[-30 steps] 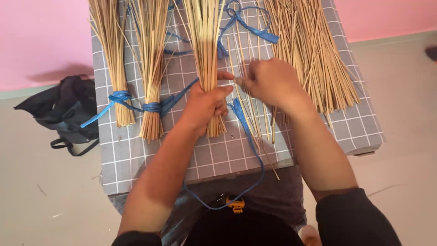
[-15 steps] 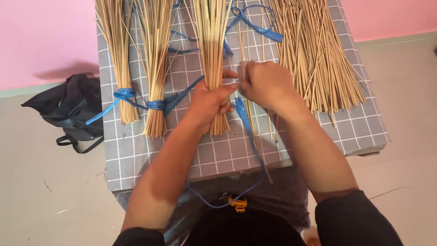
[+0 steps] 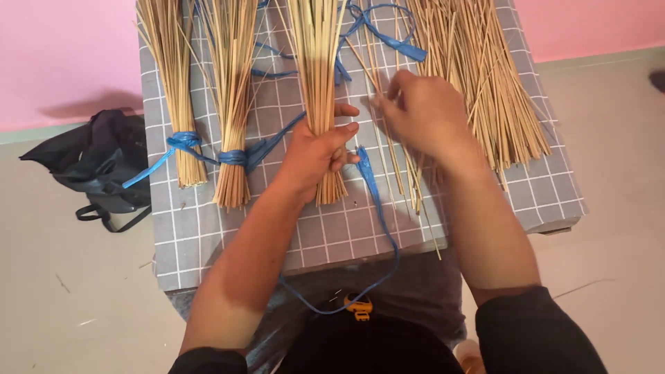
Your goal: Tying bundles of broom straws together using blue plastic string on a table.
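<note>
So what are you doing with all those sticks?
The left hand grips a bundle of thin straw sticks on a grey checked cloth. The right hand rests on loose sticks beside it. Two bundles on the left are already tied with blue ribbon.

the right hand (image 3: 422, 114) has left the left hand (image 3: 315, 152), moving toward the loose sticks (image 3: 478, 90).

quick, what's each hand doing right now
left hand: closed around the middle stick bundle
right hand: fingers bent on loose sticks; grip cannot be told
</note>
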